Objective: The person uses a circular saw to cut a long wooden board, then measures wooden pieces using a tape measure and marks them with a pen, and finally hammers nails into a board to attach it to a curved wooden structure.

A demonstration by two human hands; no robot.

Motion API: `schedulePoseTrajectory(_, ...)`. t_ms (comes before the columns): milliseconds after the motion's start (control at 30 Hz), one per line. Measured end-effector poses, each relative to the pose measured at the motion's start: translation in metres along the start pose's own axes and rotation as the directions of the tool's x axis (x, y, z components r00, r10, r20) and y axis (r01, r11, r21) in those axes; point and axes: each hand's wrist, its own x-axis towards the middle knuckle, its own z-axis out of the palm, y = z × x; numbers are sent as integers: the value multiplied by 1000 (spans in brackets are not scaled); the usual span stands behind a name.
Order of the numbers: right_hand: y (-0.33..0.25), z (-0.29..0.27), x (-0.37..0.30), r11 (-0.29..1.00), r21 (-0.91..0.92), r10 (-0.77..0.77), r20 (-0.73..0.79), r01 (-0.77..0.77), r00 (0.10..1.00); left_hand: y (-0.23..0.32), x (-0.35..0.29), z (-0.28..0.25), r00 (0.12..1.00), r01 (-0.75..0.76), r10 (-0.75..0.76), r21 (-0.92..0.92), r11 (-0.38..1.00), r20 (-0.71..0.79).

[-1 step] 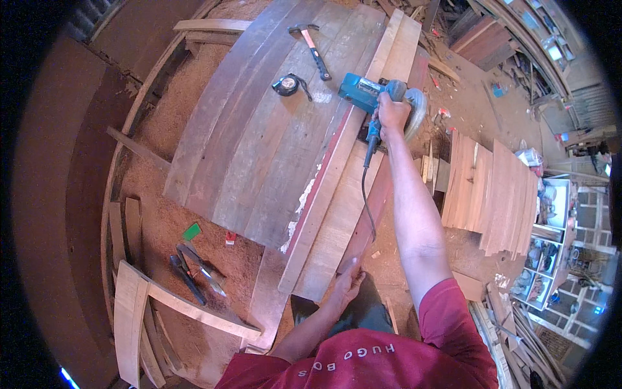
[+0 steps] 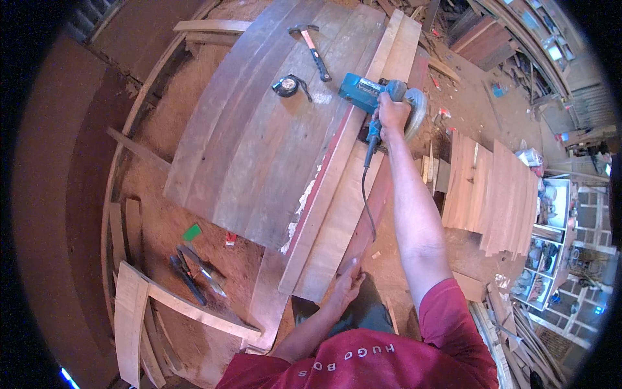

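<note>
My right hand (image 2: 392, 115) is closed around the handle of a blue circular saw (image 2: 360, 92), its round guard on the right side. The saw sits on two long pale boards (image 2: 330, 223) laid along the right edge of a worktop of dark planks (image 2: 259, 142). From the saw's handle a dark cord (image 2: 365, 194) hangs toward me. My left hand (image 2: 346, 288) is low, at the near end of a reddish board (image 2: 364, 243), its fingers partly stretched against that board. On the worktop lie a claw hammer (image 2: 313, 52) and a black tape measure (image 2: 286, 85).
Sawdust covers the floor at left, with hand tools (image 2: 197, 269), a green piece (image 2: 192, 231) and a curved wooden frame (image 2: 194, 308). Stacked boards (image 2: 495, 194) stand at right, near a white shelf unit (image 2: 547, 259). Scrap wood (image 2: 525, 330) lies at lower right.
</note>
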Motion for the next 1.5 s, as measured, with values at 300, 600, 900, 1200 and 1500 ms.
schedulePoseTrajectory(300,-5,0,22,999,-24,33,10,-33,999,7,-11,18,997,6,-9,-37,999,-72)
schedulePoseTrajectory(600,-9,2,39,999,-31,7,-4,-7,1000,4,-8,15,993,7,-12,-45,999,-114)
schedulePoseTrajectory(900,-10,5,61,999,-38,15,0,-15,1000,8,-14,22,992,-18,20,11,1000,-124)
schedulePoseTrajectory(1200,-11,9,80,1000,-16,-7,-9,7,1000,6,-8,18,985,7,-18,-64,998,-169)
schedulePoseTrajectory(1500,-13,10,99,999,-31,-33,11,33,999,7,-10,17,989,19,-31,-80,997,-143)
